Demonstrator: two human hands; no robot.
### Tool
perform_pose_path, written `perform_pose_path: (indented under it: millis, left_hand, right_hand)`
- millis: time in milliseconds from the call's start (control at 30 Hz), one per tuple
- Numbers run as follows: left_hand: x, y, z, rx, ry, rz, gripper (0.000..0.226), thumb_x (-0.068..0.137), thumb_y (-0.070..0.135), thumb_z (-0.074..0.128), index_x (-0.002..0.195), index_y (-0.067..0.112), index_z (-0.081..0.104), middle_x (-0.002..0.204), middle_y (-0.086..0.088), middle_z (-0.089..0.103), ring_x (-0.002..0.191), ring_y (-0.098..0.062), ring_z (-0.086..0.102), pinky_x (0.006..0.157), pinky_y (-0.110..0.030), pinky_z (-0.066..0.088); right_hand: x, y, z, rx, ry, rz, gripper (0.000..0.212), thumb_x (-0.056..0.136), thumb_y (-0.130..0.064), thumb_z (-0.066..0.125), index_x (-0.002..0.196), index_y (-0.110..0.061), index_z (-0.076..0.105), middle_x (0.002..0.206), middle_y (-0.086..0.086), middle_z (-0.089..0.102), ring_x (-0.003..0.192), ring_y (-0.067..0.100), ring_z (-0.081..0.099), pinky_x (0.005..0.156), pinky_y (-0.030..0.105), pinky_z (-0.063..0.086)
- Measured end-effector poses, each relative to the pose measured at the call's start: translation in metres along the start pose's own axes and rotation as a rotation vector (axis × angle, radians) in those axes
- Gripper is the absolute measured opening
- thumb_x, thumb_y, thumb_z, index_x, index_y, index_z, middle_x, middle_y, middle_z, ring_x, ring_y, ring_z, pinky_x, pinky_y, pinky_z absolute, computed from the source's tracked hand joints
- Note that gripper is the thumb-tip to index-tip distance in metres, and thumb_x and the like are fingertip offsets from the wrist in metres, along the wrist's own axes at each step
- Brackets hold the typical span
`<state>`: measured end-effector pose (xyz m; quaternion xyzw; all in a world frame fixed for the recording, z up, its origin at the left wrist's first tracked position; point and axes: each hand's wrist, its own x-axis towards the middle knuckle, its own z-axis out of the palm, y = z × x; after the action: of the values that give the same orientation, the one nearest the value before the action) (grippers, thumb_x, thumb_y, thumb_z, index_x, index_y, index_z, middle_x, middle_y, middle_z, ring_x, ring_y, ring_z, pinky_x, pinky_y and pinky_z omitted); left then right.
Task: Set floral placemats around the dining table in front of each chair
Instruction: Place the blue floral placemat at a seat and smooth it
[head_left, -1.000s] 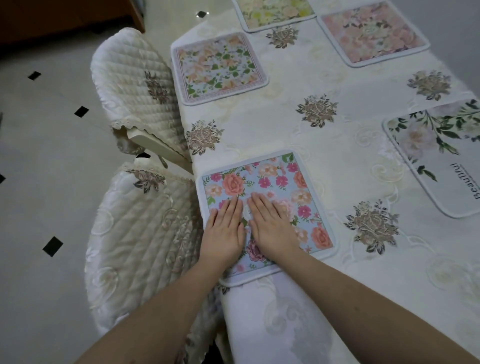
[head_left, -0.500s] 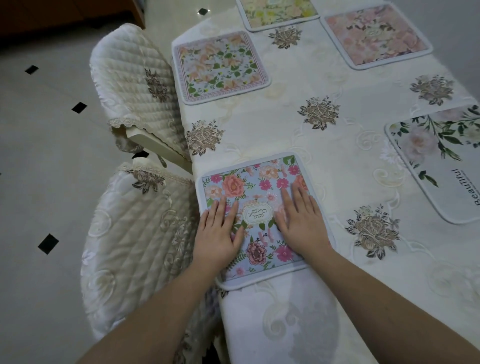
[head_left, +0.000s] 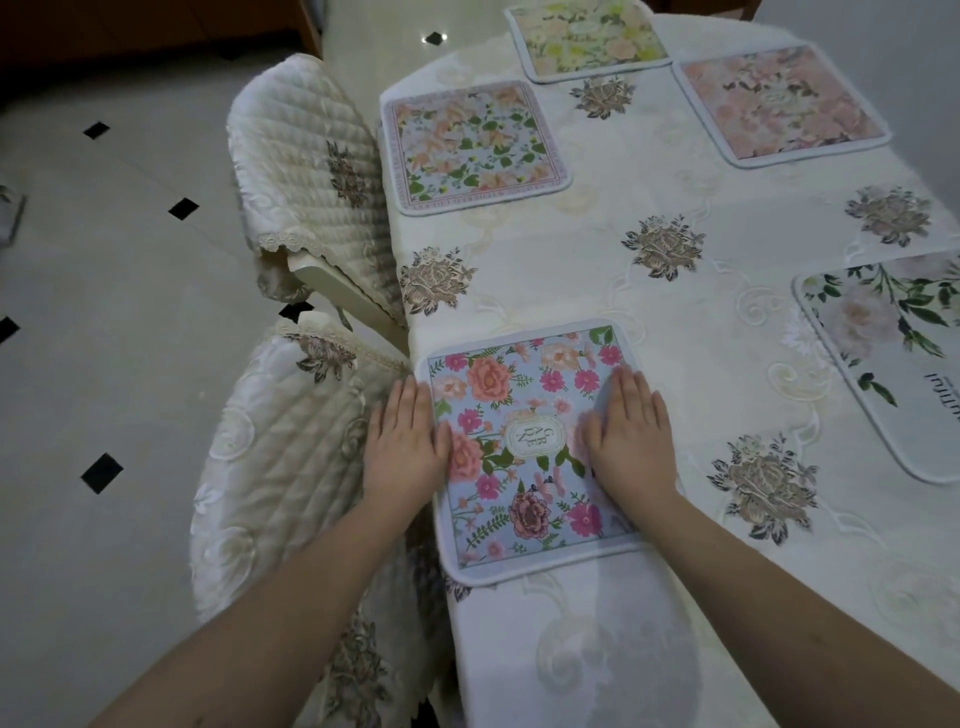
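Observation:
A pale blue placemat (head_left: 524, 447) with pink and orange flowers lies at the table's left edge, in front of the near chair (head_left: 280, 467). My left hand (head_left: 402, 441) lies flat on the mat's left border, partly over the table edge. My right hand (head_left: 631, 434) lies flat on its right side, fingers straight. Along the same edge, farther back, sits a second floral mat (head_left: 470, 148) before the far chair (head_left: 306, 171). A yellow-green mat (head_left: 587, 39) lies at the table's far end, a pink mat (head_left: 779, 101) and a white rose mat (head_left: 893, 358) on the right side.
The table wears a cream tablecloth (head_left: 675, 291) embroidered with brown flowers. Both chairs have quilted cream covers and stand pushed against the table. The floor (head_left: 104, 312) to the left is light tile with small black diamonds.
My hands started side by side at the middle of the blue mat. They have slid apart to its left and right sides, uncovering the label in the centre.

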<state>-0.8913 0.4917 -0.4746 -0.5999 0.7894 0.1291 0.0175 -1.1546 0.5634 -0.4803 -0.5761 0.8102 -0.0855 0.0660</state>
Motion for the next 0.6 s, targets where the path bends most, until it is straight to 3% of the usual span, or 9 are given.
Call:
perform_pose_path:
  millis: [133,233,333,400,500,600]
  left_hand:
    - [0.017,0.020,-0.007,-0.025,0.037,0.044,0.067,0.099,0.042,0.011,0.158,0.012,0.020,0.167,-0.007,0.013,0.155,-0.019,0.004,0.121,-0.035,-0.008]
    - [0.032,0.033,-0.005,-0.045,0.085,0.089,0.065,0.100,0.040,0.011,0.157,0.011,0.025,0.166,-0.008,0.018,0.154,-0.020,0.010,0.121,-0.035,-0.003]
    - [0.051,0.043,-0.002,-0.038,0.103,0.156,0.070,0.097,0.040,0.004,0.157,0.010,0.024,0.165,-0.008,0.019,0.154,-0.021,0.012,0.123,-0.038,0.004]
    - [0.063,0.049,0.002,-0.021,0.071,0.194,0.073,0.095,0.042,-0.002,0.158,0.012,0.017,0.167,-0.005,0.012,0.154,-0.019,0.007,0.124,-0.039,0.003]
    - [0.070,0.049,0.013,-0.006,0.048,0.231,0.069,0.098,0.043,0.001,0.158,0.012,0.019,0.166,-0.004,0.015,0.154,-0.018,0.011,0.124,-0.040,0.006]
    - [0.070,0.045,0.026,-0.007,0.096,0.225,0.061,0.103,0.040,0.014,0.156,0.013,0.028,0.163,-0.004,0.025,0.152,-0.019,0.021,0.123,-0.043,0.016]
  right_hand:
    - [0.024,-0.038,0.001,0.040,-0.060,-0.147,0.065,0.099,-0.042,0.015,0.155,-0.009,0.020,0.163,0.009,0.019,0.151,0.021,0.011,0.122,0.035,-0.001]
    - [0.041,-0.061,0.005,0.053,-0.099,-0.229,0.065,0.097,-0.039,0.008,0.156,-0.013,0.014,0.164,0.007,0.014,0.152,0.020,0.006,0.120,0.033,-0.004]
    - [0.059,-0.077,0.015,0.028,-0.159,-0.273,0.057,0.104,-0.034,0.015,0.157,-0.012,0.012,0.165,0.004,0.008,0.152,0.018,0.002,0.118,0.033,-0.007]
    - [0.067,-0.082,0.022,0.043,-0.187,-0.287,0.056,0.105,-0.035,0.015,0.156,-0.011,0.017,0.164,0.004,0.010,0.152,0.019,0.006,0.121,0.035,-0.001]
    - [0.071,-0.083,0.031,0.009,-0.134,-0.324,0.058,0.101,-0.035,0.017,0.150,-0.009,0.035,0.158,0.008,0.032,0.147,0.022,0.027,0.121,0.042,0.021]
    - [0.070,-0.079,0.035,0.002,-0.106,-0.320,0.056,0.103,-0.037,0.017,0.152,-0.014,0.031,0.161,0.004,0.027,0.149,0.019,0.021,0.122,0.041,0.012]
